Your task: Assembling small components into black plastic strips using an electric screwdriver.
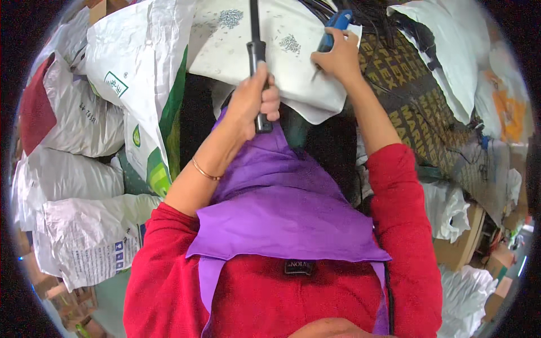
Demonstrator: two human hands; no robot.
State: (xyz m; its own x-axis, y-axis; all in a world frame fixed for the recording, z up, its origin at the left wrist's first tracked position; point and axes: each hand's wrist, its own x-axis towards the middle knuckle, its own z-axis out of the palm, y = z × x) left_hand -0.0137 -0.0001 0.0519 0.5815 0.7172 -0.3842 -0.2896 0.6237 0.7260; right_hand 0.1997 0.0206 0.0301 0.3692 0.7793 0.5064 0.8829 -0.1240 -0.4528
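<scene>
Black rod-like handle (257,62) is sitting upright in the left hand (255,100), whose grip is wrapping tight around its lower end, just above the purple apron (282,208). Right hand (337,55) is squeezing a blue tool (336,27), grip clamping on it, over the white sheet (293,62). White sacks (84,186) are piling up on the left.

Single head-worn fisheye view, looking steeply down the person's own chest; purple apron (282,214) close below the lens, white sheet (298,67) at arm's reach ahead. Rim bends straight edges.
</scene>
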